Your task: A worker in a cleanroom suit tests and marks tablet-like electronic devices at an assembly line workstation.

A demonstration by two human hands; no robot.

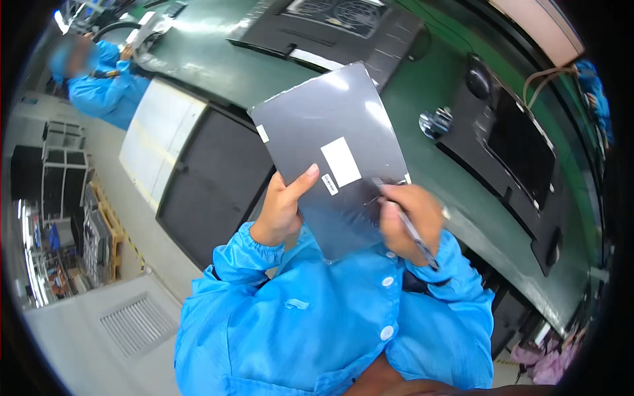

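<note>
A thin, glossy dark grey panel (310,119) is tilted in front of my chest, with a blank white label (341,162) and a smaller printed sticker (329,185) on its face. My left hand (282,208) grips the panel's left edge, thumb on top and the other fingers mostly hidden beneath. Over the lower right part of the panel, my right hand (417,221) pinches a slim pen-like tool (415,232). One end of the tool lies close to the panel's surface; motion blur hides whether it touches.
The green worktable (422,165) carries a black flat housing (317,36) at the back and a black stand with a dark screen (522,148) at right. A shiny metallic object (436,123) lies between them. At far left a co-worker in blue (105,89) handles something.
</note>
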